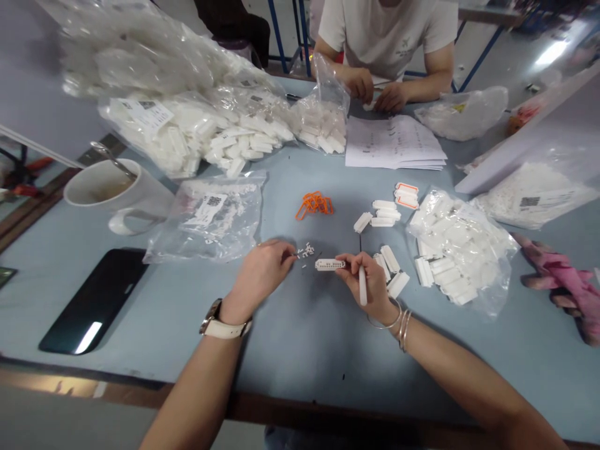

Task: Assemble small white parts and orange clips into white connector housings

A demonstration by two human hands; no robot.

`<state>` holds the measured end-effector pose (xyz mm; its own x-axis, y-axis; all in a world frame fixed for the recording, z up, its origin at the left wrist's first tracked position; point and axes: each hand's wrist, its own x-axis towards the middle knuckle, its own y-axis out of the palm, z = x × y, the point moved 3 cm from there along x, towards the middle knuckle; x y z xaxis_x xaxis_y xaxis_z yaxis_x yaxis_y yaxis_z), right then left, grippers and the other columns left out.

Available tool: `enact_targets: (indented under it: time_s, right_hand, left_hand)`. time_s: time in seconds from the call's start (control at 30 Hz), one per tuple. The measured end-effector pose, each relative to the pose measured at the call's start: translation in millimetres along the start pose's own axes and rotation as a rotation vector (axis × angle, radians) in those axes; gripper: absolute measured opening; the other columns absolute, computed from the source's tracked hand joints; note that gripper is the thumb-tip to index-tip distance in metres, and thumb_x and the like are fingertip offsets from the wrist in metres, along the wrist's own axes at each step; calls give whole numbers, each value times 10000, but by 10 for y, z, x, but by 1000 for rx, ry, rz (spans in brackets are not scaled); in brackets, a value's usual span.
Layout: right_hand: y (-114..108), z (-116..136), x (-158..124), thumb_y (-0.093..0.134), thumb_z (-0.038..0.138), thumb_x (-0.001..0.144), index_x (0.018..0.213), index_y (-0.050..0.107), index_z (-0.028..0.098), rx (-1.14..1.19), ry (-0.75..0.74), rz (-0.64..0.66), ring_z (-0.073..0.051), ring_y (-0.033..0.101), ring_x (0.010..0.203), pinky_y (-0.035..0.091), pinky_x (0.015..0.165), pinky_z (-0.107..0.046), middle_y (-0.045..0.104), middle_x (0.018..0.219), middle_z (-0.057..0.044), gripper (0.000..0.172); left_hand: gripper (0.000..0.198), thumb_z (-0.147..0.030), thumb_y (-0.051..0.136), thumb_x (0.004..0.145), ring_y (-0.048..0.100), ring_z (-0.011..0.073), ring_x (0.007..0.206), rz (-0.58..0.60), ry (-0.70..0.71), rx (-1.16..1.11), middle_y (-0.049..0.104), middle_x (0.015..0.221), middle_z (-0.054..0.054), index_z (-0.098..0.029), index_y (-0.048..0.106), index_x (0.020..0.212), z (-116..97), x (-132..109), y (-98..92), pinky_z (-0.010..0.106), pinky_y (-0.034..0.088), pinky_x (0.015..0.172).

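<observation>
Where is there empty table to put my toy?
Bare table runs along the near edge, between the black phone and the left hand, and between both arms. A smaller gap lies between orange bands and papers. Crowded: parts bags far left, loose pieces around the right hand holding a white block.

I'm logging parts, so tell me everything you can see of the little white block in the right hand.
The white block is a small oblong piece, plastic by its look, with a row of tiny dark holes along its face. It lies level, lengthwise left to right, over the blue table. The right hand pinches its right end; its left end is free, pointing toward the left hand.
</observation>
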<state>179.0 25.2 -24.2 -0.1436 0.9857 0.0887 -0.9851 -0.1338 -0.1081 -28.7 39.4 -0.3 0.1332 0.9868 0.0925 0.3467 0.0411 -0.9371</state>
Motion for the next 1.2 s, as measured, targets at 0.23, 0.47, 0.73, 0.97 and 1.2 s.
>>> enact_targets:
  time_s: [0.23, 0.47, 0.73, 0.97, 1.2]
  right_hand:
    - [8, -5, -8, 622, 284, 760, 674, 361, 232, 29, 10, 16, -195, 658, 896, 511, 750, -318, 694, 893, -100, 280]
    - [4, 12, -5, 610, 272, 762, 672, 362, 227, -29, -13, 21, -178, 661, 813, 497, 732, -307, 693, 912, -101, 268]
    - [21, 45, -19, 574, 247, 750, 669, 355, 228, -52, -7, 47, -174, 654, 810, 503, 710, -294, 692, 895, -101, 234]
    - [34, 50, -21, 556, 240, 759, 663, 357, 227, -65, -55, 57, -169, 653, 774, 500, 679, -284, 690, 885, -93, 221]
    - [39, 38, -39, 545, 220, 782, 661, 383, 223, -148, -124, 53, -158, 647, 796, 501, 709, -291, 686, 899, -64, 202]
  left_hand:
    - [177, -172, 460, 794, 595, 232, 655, 8, -17, -7, 646, 730, 77, -211, 616, 721, 56, -3, 36, 331, 428, 609]
    - [156, -200, 435, 832, 604, 198, 748, -53, 43, -311, 636, 780, 47, -209, 578, 773, -117, 22, -41, 320, 473, 702]
    - [134, -189, 422, 893, 533, 204, 1081, 62, 231, -463, 554, 1146, 101, -183, 552, 862, -444, -70, 112, 393, 441, 921]
    - [140, -152, 417, 901, 517, 223, 1086, 3, 346, -337, 551, 1146, 124, -164, 552, 868, -481, -83, 198, 418, 456, 903]
    - [160, -149, 408, 905, 538, 224, 1050, -25, 350, -262, 567, 1133, 115, -163, 559, 854, -507, -90, 208, 436, 464, 899]
